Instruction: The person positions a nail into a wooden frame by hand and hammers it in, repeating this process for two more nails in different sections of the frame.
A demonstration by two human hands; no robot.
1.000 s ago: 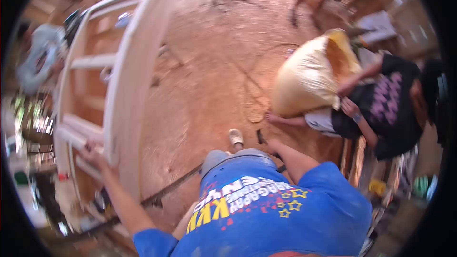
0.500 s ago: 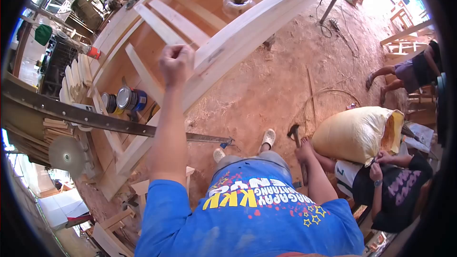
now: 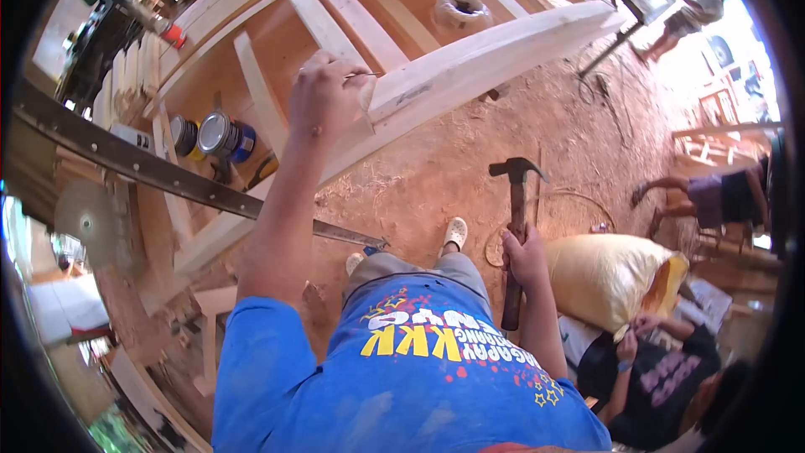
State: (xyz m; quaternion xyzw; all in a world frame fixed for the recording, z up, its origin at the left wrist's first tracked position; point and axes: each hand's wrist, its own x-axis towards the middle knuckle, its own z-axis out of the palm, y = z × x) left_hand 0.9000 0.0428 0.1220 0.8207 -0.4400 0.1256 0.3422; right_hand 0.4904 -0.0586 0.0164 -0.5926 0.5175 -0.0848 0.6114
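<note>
My left hand (image 3: 329, 94) is raised over the wooden frame, its fingers pinched on a thin dark nail (image 3: 362, 75). The nail lies beside the near end of a pale curved timber (image 3: 495, 50), on the frame's long edge. In my right hand (image 3: 526, 258) is a claw hammer (image 3: 517, 201), gripped by its dark handle with the head up, apart from the wood. Bare wooden slats (image 3: 352, 17) cross the frame beyond my left hand.
Paint cans (image 3: 220, 136) stand inside the frame at left. A perforated metal bar (image 3: 168, 180) crosses below my left forearm. A full sack (image 3: 599, 277) and a seated person (image 3: 662, 377) are at right. Other people are farther off. A circular blade (image 3: 85, 222) shows at far left.
My right hand has raised the hammer from beside my body to in front of it. My left hand has shifted slightly right along the timber, and the view has turned a little.
</note>
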